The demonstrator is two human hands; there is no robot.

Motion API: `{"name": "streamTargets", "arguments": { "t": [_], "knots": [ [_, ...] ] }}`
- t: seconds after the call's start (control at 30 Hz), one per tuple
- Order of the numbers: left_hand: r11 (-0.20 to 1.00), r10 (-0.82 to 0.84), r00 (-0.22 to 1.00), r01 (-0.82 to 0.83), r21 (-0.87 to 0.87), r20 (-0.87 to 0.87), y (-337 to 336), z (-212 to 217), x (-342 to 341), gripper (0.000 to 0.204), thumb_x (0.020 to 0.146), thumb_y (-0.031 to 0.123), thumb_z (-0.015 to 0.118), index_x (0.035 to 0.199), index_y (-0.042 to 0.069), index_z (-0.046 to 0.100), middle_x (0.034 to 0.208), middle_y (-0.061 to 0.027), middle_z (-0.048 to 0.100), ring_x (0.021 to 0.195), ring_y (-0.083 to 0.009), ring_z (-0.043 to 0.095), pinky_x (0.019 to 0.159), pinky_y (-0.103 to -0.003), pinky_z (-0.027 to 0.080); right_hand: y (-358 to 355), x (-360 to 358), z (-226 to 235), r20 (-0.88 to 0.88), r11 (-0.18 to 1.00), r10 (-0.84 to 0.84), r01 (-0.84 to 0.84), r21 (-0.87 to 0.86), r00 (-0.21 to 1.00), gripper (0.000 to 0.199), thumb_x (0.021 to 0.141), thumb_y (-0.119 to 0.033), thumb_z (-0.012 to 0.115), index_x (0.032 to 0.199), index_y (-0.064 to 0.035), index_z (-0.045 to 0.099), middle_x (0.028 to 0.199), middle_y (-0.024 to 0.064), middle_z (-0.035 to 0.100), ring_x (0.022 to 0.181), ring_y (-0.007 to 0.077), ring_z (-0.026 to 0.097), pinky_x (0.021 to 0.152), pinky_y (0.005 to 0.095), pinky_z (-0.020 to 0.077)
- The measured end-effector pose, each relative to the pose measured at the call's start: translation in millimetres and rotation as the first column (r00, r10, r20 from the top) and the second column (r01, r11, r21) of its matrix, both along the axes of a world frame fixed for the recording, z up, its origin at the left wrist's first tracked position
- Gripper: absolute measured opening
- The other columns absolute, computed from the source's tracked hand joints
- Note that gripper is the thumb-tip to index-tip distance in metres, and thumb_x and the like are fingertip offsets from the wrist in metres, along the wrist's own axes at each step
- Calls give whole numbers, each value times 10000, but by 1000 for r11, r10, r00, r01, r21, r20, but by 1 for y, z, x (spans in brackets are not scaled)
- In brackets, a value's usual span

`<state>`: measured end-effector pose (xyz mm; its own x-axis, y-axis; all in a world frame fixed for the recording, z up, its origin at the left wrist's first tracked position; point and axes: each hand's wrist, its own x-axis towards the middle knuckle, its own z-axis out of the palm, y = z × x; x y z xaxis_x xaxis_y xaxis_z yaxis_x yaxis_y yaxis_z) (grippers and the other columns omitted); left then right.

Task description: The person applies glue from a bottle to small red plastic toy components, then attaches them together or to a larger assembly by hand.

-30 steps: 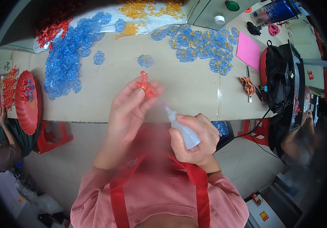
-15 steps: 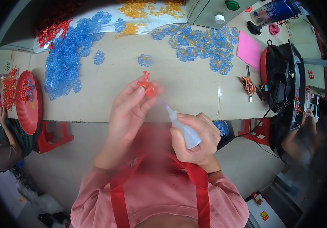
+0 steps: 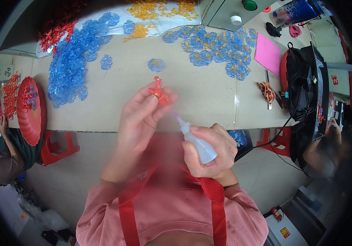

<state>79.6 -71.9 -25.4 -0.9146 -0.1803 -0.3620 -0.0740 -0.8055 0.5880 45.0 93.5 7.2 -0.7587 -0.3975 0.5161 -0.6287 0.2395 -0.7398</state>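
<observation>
Between the thumb and fingers of my left hand (image 3: 137, 112) is a small red translucent plastic piece (image 3: 158, 93), its narrow end pointing away from me. My right hand (image 3: 215, 149) is wrapped round a white squeeze bottle (image 3: 200, 143). The bottle's thin purplish nozzle tip (image 3: 176, 116) points up and left, just short of my left fingertips and apart from the red piece. Straight beyond my left hand, a single blue flower-shaped piece (image 3: 156, 64) lies on the table, with some yellow at its middle. Another blue piece (image 3: 106, 62) lies farther left.
A large heap of blue pieces (image 3: 67, 69) covers the table's left. Blue pieces with yellow bits (image 3: 217, 49) spread at the far right. Yellow pieces (image 3: 143, 10) and red pieces (image 3: 57, 35) lie at the back. A pink sheet (image 3: 267, 53) and black bag (image 3: 301, 82) are right.
The red piece has turned slightly in my left fingers. My right hand and the bottle have barely shifted.
</observation>
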Motion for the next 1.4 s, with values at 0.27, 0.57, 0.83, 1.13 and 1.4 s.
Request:
{"name": "streamTargets", "arguments": {
  "t": [0.27,0.57,0.83,1.13,1.4],
  "knots": [
    [999,11,1000,-12,-49,-12,2,3,1,351,914,91,511,1234,-36,446,1147,-162,567,1086,-283,570,929,-338,484,-1,0,-2,7,1000,4,-3,-16,1000,360,583,-11,739,928,-23,637,627,61,578,467,174,500,429,255,394],
    [993,32,999,-35,-112,-28,4,5,0,338,910,69,511,1230,-29,463,1143,-159,571,1078,-291,572,930,-364,473,0,-3,-2,7,1000,12,-12,-16,1000,342,586,0,728,914,-15,634,650,72,598,476,180,510,441,256,402],
    [975,28,998,-16,222,-50,-12,-11,-2,378,937,48,442,1305,-24,388,1202,-191,531,1130,-303,540,933,-333,505,5,-3,3,377,988,-85,126,-85,922,307,681,-8,701,981,16,635,792,97,653,647,158,615,592,258,495],
    [883,69,992,-13,469,-101,-21,-20,1,340,928,62,455,1242,-63,421,1177,-165,535,1151,-272,517,972,-302,468,4,-75,-71,771,881,83,314,-353,631,319,733,-34,695,1025,-6,571,845,64,598,810,122,589,727,262,483],
    [888,119,990,-72,454,-76,-28,-25,10,334,924,61,460,1236,-56,427,1179,-164,533,1144,-267,523,956,-296,478,-27,-116,-56,-27,810,-287,258,527,957,344,650,-161,779,946,-41,650,875,89,631,750,229,628,702,330,498]
  ]
}}
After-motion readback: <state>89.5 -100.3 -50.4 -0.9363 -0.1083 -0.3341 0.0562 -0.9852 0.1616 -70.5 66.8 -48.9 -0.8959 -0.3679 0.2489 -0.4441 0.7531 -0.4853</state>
